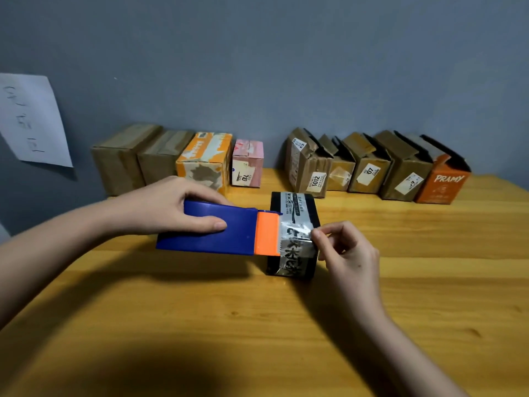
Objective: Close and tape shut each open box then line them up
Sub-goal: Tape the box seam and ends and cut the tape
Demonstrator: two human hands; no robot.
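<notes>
Head view: hands gripping blue plastic dispenser (211, 230), pinching glossy, perhaps clear tape (297, 233).

Left hand (177, 207) grips tape dispenser (217, 232) against black box (294, 213).

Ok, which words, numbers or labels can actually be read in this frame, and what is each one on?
"PRAMY": orange box, far right of the back row.
"3012": white label on a brown box.
"07": label on another brown box.
"710", seen upside down: label on the pink box.
Black box under the tape: large print, not legible.
Paper on the wall: handwriting, unreadable.
Other labels: too small.
</notes>
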